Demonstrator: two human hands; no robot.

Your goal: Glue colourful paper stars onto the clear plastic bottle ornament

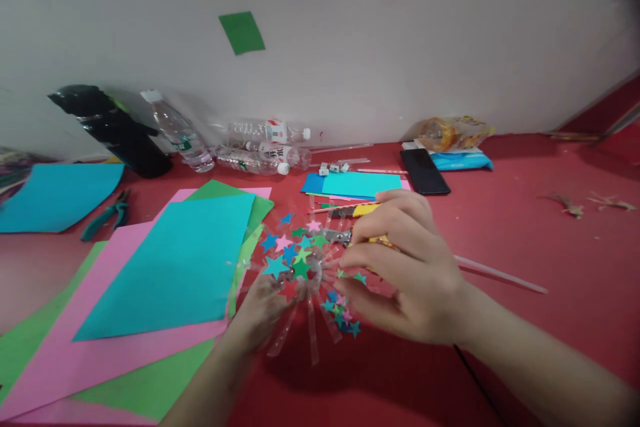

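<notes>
A clear plastic bottle (315,271), cut into strips that fan outward, is held low in front of me. Paper stars in blue, green, pink and red cover many of its strips. My left hand (267,307) is closed around its left side, with the fingertips partly hidden by stars. On the right, my right hand (413,267) hovers with curved fingers, its thumb and fingertips a little apart beside a strip and a small green star (341,273). Behind that hand lie a yellow-handled cutter (365,210) and a metal-tipped tool (337,235), partly covered.
Coloured paper sheets (175,267) overlap on the left, near teal pliers (107,213). Plastic bottles (183,133) and a black umbrella-like object (117,133) line the wall. A phone (425,171), a blue packet (463,160) and a clear straw (500,273) lie to the right.
</notes>
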